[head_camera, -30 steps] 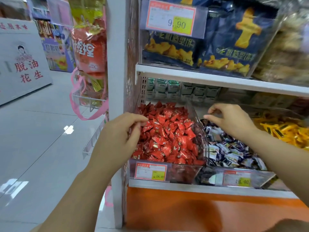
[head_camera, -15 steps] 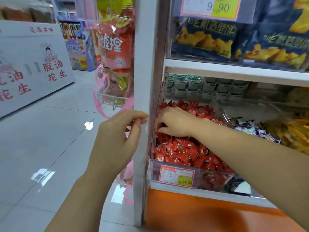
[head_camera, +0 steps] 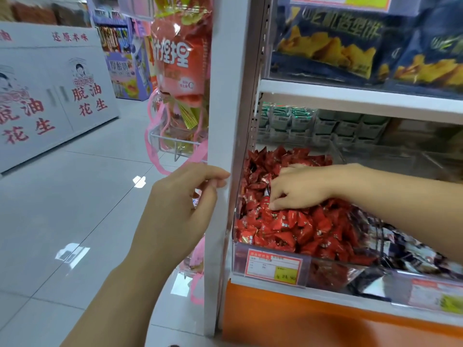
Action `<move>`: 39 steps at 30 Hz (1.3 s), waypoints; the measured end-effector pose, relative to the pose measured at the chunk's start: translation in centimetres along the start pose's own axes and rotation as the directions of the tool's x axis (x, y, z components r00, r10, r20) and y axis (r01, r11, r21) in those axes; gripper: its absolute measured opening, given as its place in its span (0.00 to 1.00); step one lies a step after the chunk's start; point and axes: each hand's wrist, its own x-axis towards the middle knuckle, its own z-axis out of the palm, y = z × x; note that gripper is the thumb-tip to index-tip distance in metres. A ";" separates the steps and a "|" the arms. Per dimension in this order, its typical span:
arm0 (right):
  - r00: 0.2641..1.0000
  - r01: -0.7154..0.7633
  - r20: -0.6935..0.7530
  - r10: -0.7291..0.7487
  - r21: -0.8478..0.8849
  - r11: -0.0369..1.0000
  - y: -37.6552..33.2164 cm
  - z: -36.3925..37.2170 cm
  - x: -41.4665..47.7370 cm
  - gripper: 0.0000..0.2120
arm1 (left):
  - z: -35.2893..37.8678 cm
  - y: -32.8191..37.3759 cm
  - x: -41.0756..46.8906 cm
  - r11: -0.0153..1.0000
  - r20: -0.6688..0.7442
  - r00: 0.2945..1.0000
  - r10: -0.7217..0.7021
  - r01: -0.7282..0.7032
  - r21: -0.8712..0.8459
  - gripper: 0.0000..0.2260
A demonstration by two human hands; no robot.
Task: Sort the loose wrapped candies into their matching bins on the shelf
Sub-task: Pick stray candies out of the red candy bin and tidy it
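Note:
A clear bin [head_camera: 265, 246] at the shelf's left end is full of red wrapped candies [head_camera: 288, 226]. My right hand [head_camera: 298, 189] reaches into it from the right, fingers spread and tips down on the pile. A dark wrapper [head_camera: 267, 193] lies between thumb and forefinger, and nothing is lifted. To the right, a second bin holds dark blue and white candies [head_camera: 411, 249]. My left hand [head_camera: 180, 209] hovers outside the shelf by the white upright [head_camera: 220, 121], thumb and forefinger pinched. Whether it holds anything is hidden.
Price tags [head_camera: 273, 266] front the bins. Green-and-white boxes [head_camera: 295, 118] stand at the back of the shelf, and blue snack bags [head_camera: 330, 43] fill the shelf above. A pink-strapped bag [head_camera: 180, 78] hangs on a wire rack left of the upright. The tiled aisle [head_camera: 75, 196] lies left.
My right hand went from the blue-and-white bin to the red bin and lowered its fingers onto the pile. My left hand drew back out of the red bin to the upright.

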 end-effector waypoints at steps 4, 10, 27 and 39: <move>0.991 0.029 -0.132 0.001 0.222 0.975 0.1 -0.9 -0.5 0.19 | 0.1 0.1 0.1 1.000 0.004 1.000 -0.005 0.005 0.013 0.10; 0.949 -0.020 -0.301 0.090 0.230 0.973 -0.3 -1.2 3.5 0.22 | 0.3 0.0 0.2 1.000 0.000 1.000 0.000 0.000 0.017 0.10; 0.995 0.037 0.084 -0.058 0.233 0.972 -0.8 -0.4 1.0 0.18 | 0.4 -0.1 0.3 1.000 -0.010 1.000 0.018 -0.018 0.018 0.10; 0.974 -0.056 -0.209 0.089 0.157 0.986 -0.1 -1.5 4.4 0.15 | 0.4 -0.2 0.4 0.999 -0.005 1.000 0.027 -0.026 0.027 0.10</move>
